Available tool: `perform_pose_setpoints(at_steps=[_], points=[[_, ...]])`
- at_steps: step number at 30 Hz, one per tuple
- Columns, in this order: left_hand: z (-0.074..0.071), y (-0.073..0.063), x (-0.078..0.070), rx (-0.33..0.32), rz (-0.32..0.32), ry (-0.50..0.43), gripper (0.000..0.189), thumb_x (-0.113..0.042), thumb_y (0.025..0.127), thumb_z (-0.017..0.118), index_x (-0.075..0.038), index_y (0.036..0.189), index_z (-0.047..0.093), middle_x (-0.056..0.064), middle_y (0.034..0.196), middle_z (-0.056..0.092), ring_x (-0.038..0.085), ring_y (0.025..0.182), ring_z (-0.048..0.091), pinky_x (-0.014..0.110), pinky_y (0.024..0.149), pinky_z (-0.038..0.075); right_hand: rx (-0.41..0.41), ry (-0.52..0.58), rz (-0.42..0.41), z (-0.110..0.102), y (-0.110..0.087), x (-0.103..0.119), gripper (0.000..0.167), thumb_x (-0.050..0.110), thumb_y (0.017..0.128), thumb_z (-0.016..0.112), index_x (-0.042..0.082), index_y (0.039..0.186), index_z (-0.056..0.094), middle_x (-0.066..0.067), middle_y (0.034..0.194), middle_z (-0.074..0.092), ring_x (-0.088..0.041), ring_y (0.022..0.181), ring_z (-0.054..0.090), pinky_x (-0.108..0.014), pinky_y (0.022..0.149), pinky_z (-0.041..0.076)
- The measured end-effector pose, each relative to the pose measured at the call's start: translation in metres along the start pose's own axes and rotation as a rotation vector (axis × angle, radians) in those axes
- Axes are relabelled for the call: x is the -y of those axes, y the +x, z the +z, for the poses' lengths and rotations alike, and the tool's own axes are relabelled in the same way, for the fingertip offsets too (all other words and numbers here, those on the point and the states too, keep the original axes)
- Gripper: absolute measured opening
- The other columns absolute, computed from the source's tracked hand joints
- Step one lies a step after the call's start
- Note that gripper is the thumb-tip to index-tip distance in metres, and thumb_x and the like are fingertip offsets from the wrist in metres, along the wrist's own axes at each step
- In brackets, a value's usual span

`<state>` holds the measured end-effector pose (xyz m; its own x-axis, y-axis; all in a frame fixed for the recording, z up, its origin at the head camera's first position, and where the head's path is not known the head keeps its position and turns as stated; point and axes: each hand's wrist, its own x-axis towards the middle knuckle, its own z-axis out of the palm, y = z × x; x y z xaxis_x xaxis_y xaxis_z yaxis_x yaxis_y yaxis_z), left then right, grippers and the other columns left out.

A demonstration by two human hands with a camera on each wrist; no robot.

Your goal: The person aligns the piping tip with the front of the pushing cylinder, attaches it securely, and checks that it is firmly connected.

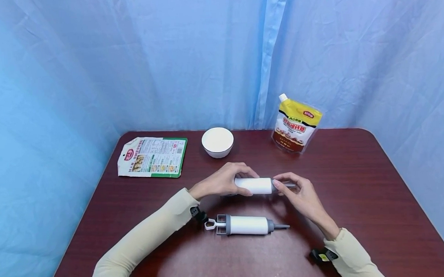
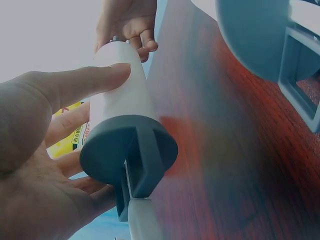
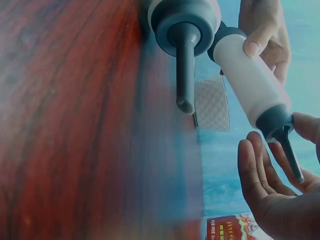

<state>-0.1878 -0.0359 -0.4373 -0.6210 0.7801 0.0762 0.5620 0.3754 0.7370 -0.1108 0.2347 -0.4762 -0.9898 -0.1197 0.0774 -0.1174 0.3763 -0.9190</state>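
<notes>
My left hand (image 1: 223,181) grips the white barrel of a piping syringe (image 1: 258,186), the thumb lying along its near side. This syringe is held level over the middle of the table, its grey flange and frame handle (image 2: 145,160) at the left end. At the other end my right hand (image 1: 301,193) pinches the grey nozzle cap (image 3: 274,121) between thumb and fingers. The thin grey nozzle (image 3: 292,157) points out past the right fingers. Nearer to me, a second piping syringe (image 1: 248,225) of the same kind lies on the table, its nozzle to the right.
Behind the hands stands a white bowl (image 1: 218,151). A flat printed packet (image 1: 154,157) lies at the back left of the dark red table (image 1: 355,170). At the back right a yellow, white and brown spout pouch (image 1: 295,125) stands upright before the blue curtain (image 1: 190,62).
</notes>
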Motion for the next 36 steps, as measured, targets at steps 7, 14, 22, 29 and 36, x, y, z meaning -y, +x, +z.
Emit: perform_pose_setpoints(at_steps=[7, 14, 22, 29, 36], points=[[0.0020, -0.0008, 0.0014, 0.004, -0.007, 0.004, 0.044, -0.020, 0.082, 0.090, -0.015, 0.123, 0.074, 0.000, 0.110, 0.072, 0.010, 0.101, 0.065, 0.023, 0.093, 0.054, 0.002, 0.011, -0.039, 0.0020, 0.0017, 0.0019, 0.020, 0.023, 0.103, 0.067, 0.008, 0.115, 0.071, -0.016, 0.108, 0.073, -0.017, 0.085, 0.075, -0.036, 0.076, 0.064], [0.0010, -0.0006, 0.0012, -0.011, 0.025, 0.026, 0.044, -0.020, 0.081, 0.091, -0.015, 0.122, 0.075, 0.000, 0.109, 0.073, 0.009, 0.099, 0.064, 0.026, 0.092, 0.055, 0.000, -0.033, 0.044, 0.0053, 0.0048, 0.0025, 0.031, 0.036, 0.106, 0.060, 0.008, 0.115, 0.071, -0.014, 0.100, 0.077, -0.022, 0.075, 0.075, -0.037, 0.072, 0.062], [-0.0005, -0.0009, 0.0007, -0.035, 0.013, 0.035, 0.044, -0.020, 0.081, 0.091, -0.015, 0.122, 0.075, 0.000, 0.109, 0.073, 0.009, 0.098, 0.064, 0.022, 0.088, 0.052, 0.008, 0.002, 0.085, 0.0059, 0.0064, 0.0008, 0.041, 0.037, 0.110, 0.052, 0.002, 0.119, 0.072, -0.018, 0.085, 0.075, -0.024, 0.070, 0.074, -0.035, 0.067, 0.062], [-0.0018, -0.0044, 0.0038, -0.042, -0.010, 0.040, 0.044, -0.021, 0.082, 0.091, -0.017, 0.122, 0.075, -0.001, 0.107, 0.072, 0.010, 0.099, 0.065, 0.025, 0.091, 0.054, 0.115, 0.037, 0.126, 0.0022, 0.0035, -0.0004, 0.042, 0.031, 0.101, 0.070, 0.003, 0.131, 0.067, -0.023, 0.106, 0.076, -0.031, 0.081, 0.077, -0.036, 0.073, 0.063], [-0.0049, -0.0052, 0.0034, -0.029, -0.017, 0.031, 0.045, -0.021, 0.083, 0.090, -0.017, 0.124, 0.075, -0.001, 0.109, 0.072, 0.010, 0.101, 0.065, 0.022, 0.091, 0.052, 0.142, 0.055, 0.098, -0.0001, 0.0041, -0.0023, 0.039, 0.028, 0.102, 0.069, 0.007, 0.135, 0.067, -0.021, 0.114, 0.075, -0.032, 0.084, 0.077, -0.033, 0.075, 0.061]])
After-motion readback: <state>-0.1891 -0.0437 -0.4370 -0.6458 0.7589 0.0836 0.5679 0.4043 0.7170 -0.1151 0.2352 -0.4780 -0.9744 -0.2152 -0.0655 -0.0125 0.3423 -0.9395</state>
